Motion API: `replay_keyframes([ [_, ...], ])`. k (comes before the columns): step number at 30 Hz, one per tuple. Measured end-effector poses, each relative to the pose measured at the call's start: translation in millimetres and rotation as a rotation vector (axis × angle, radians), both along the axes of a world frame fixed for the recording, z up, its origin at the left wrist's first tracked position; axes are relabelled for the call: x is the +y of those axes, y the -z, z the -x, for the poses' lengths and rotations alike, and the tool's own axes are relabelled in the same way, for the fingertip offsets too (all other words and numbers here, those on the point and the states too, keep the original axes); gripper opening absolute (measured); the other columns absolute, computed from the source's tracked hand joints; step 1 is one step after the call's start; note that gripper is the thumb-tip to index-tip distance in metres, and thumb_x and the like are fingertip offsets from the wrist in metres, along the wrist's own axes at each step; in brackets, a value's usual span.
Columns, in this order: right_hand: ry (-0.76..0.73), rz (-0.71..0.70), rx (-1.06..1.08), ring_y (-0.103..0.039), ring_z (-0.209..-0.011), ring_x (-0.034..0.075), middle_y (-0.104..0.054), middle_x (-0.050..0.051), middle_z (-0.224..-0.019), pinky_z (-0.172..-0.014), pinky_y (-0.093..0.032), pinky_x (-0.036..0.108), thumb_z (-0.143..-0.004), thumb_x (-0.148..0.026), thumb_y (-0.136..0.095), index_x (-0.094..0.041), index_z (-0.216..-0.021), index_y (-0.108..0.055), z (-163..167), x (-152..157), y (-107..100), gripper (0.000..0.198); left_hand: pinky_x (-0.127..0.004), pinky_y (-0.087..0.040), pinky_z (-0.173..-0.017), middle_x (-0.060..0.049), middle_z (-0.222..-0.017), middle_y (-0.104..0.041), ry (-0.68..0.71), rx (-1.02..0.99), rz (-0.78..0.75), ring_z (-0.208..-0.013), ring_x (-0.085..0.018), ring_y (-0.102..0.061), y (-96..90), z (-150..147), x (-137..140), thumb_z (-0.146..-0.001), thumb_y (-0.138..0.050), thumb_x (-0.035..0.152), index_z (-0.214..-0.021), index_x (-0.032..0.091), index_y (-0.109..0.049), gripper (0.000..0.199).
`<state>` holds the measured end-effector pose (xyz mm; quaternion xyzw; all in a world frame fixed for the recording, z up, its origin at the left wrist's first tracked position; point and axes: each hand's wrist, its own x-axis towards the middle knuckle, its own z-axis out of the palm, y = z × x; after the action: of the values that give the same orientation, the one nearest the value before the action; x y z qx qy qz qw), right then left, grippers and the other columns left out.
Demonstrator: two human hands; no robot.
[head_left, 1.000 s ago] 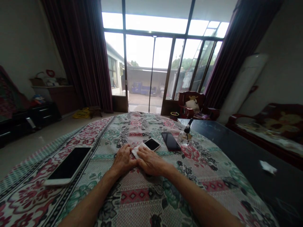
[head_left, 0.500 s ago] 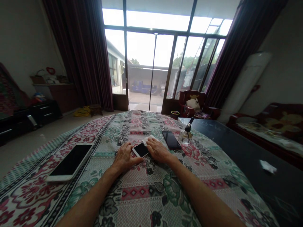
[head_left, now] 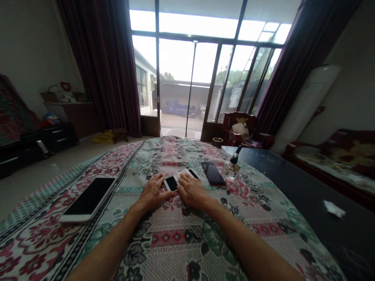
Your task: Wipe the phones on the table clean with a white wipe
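A white-framed smartphone (head_left: 170, 184) with a black screen lies face up on the patterned tablecloth (head_left: 175, 259). My left hand (head_left: 152, 192) grips its left end, with the thumb along the near edge and the fingers curled at the far edge. Over the middle of the screen, my right hand (head_left: 192, 191) presses a white tissue (head_left: 184, 171), its fingers bent on it. The phone's right end shows beyond that hand; the part under the palm is hidden. Close by on the right lies a dark phone (head_left: 213, 173), beside a clear glass bottle (head_left: 231, 170) with a black top.
A larger white device (head_left: 89, 200) with a black screen lies on the left of the table. A dark table (head_left: 281, 181) adjoins on the right, bearing a crumpled white tissue (head_left: 334, 209). Beyond stand glass doors (head_left: 187, 89) and a wooden chair (head_left: 239, 127).
My right hand has slid the tissue left across the screen, uncovering the phone's right end. My left hand keeps its hold on the left end. The whole view has shifted slightly.
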<state>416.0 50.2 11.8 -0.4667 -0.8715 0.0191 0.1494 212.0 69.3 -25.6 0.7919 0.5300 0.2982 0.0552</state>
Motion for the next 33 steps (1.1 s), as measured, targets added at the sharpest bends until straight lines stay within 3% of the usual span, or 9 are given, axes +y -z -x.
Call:
replay_keyframes([
  [4, -0.233, -0.049, -0.001, -0.049, -0.120, 0.021, -0.062, 0.009, -0.120, -0.108, -0.032, 0.038, -0.098, -0.025, -0.031, -0.017, -0.104, -0.062, 11, -7, -4, 0.033, -0.041, -0.042, -0.100, -0.012, -0.127, -0.056, 0.000, 0.020, 0.001, -0.118, -0.030, -0.052, 3.2, 2, 3, -0.071, -0.066, 0.050, -0.109, 0.018, -0.063, 0.049],
  [8, -0.358, -0.074, 0.010, -0.055, -0.106, 0.019, -0.065, 0.007, -0.108, -0.106, -0.033, 0.037, -0.099, -0.020, -0.029, -0.019, -0.095, -0.063, 13, -5, -6, 0.034, -0.041, -0.041, -0.102, -0.014, -0.128, -0.056, 0.008, 0.026, 0.015, -0.119, -0.030, -0.053, 3.0, 2, 3, -0.072, -0.064, 0.049, -0.108, 0.016, -0.064, 0.049],
  [16, -0.106, -0.048, 0.041, -0.056, -0.101, 0.018, -0.065, 0.009, -0.102, -0.093, -0.041, 0.032, -0.101, -0.024, -0.026, -0.016, -0.093, -0.064, -13, 20, -6, 0.039, -0.044, -0.040, -0.103, -0.012, -0.130, -0.055, 0.024, -0.019, 0.035, -0.120, -0.031, -0.051, -1.7, 2, 0, -0.065, -0.071, 0.052, -0.114, 0.018, -0.063, 0.060],
  [22, 0.135, -0.071, 0.070, -0.046, -0.125, 0.022, -0.056, 0.015, -0.131, -0.105, -0.034, 0.037, -0.099, -0.024, -0.028, -0.012, -0.117, -0.060, -32, 39, 5, 0.039, -0.042, -0.036, -0.107, -0.015, -0.137, -0.050, 0.014, 0.009, 0.074, -0.126, -0.032, -0.047, -5.6, 1, -2, -0.067, -0.069, 0.054, -0.121, 0.016, -0.059, 0.067],
  [33, -0.046, -0.041, 0.019, -0.043, -0.128, 0.022, -0.052, 0.014, -0.136, -0.108, -0.031, 0.041, -0.098, -0.026, -0.031, -0.013, -0.120, -0.058, -3, 19, 3, 0.037, -0.039, -0.038, -0.105, -0.013, -0.132, -0.055, 0.031, -0.017, 0.085, -0.125, -0.030, -0.049, -7.8, 4, 1, -0.069, -0.068, 0.041, -0.121, 0.018, -0.058, 0.058],
])
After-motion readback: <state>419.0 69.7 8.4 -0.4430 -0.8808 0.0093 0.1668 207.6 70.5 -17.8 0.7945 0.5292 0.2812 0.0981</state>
